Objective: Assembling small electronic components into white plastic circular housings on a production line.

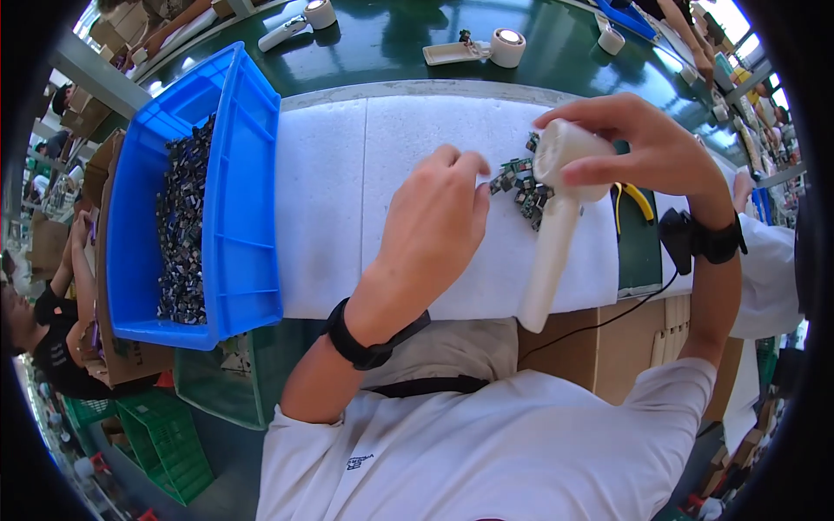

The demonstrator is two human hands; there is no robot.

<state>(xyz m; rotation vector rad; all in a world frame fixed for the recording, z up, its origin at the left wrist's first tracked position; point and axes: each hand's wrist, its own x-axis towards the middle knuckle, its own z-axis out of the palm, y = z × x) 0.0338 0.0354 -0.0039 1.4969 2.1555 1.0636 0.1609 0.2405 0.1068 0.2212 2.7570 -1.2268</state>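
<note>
My right hand (647, 143) is wrapped round the round head of a white handheld fan (556, 247), whose handle slants down toward me. Below and left of that head, a small pile of green circuit boards (521, 187) lies on the white foam sheet (321, 200). My left hand (434, 213) hovers just left of the pile with its fingers curled in. Its fingertips are partly hidden, and anything between them is too small to make out. Black bands circle both my wrists.
On the left stands a blue bin (248, 200) full of small circuit boards. Yellow-handled pliers (638, 204) lie right of the foam. Beyond it, a green conveyor (382, 52) carries white fan parts (506, 48). A black cable (599, 323) runs from my right wrist. Other people work on both sides.
</note>
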